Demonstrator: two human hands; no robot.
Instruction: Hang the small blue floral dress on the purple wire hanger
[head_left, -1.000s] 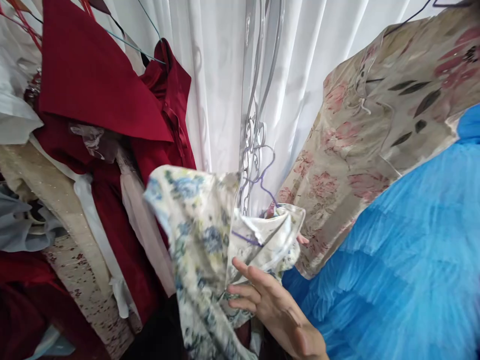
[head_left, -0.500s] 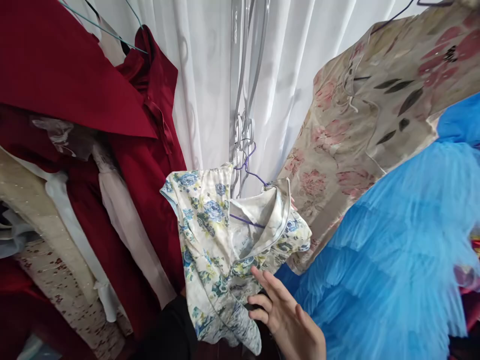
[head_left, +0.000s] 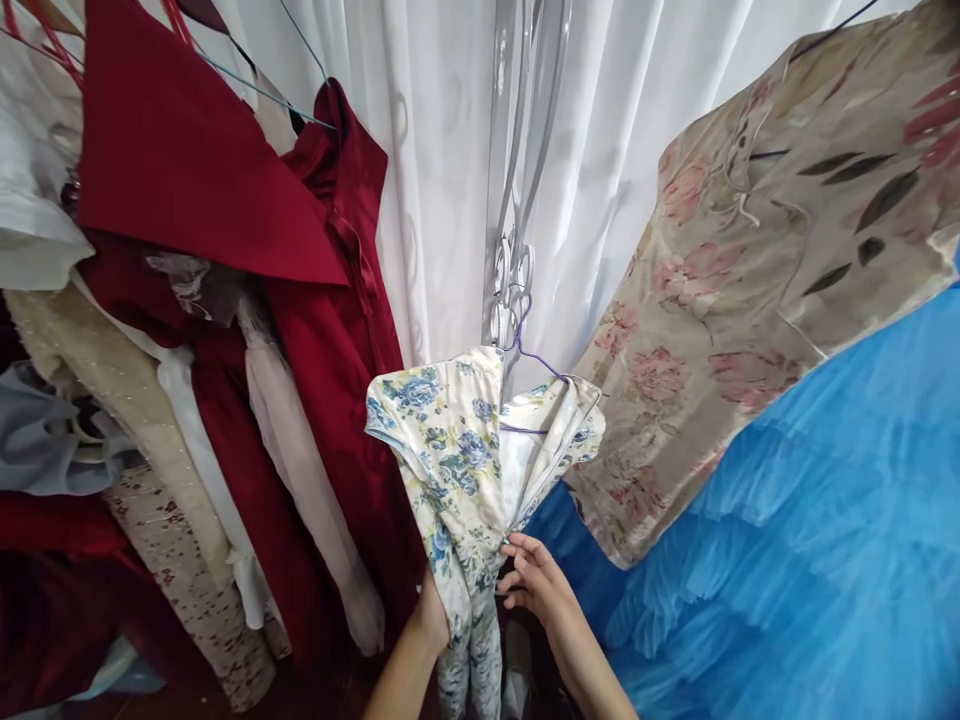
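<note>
A white dress with blue flowers hangs by its shoulders from a purple wire hanger, its V-neck facing me. At the dress's waist, on the left side, my left hand reaches behind the cloth, so its fingers are hidden. The waist looks drawn in narrow there. My right hand is at the bottom of the V-neck with bent fingers, the thumb close to the index finger, and the fingertips pinch the neckline edge. Below the waist the skirt falls in narrow folds.
Dark red garments hang close on the left, beside a pale pink sleeve and beige clothes. A beige dress with pink flowers and a blue ruffled tulle dress fill the right. Behind hang a white curtain and linked clear hangers.
My right hand has moved from open beside the dress to its neckline. My left hand has come into sight at the waist. The dress is straighter, and the view has shifted left.
</note>
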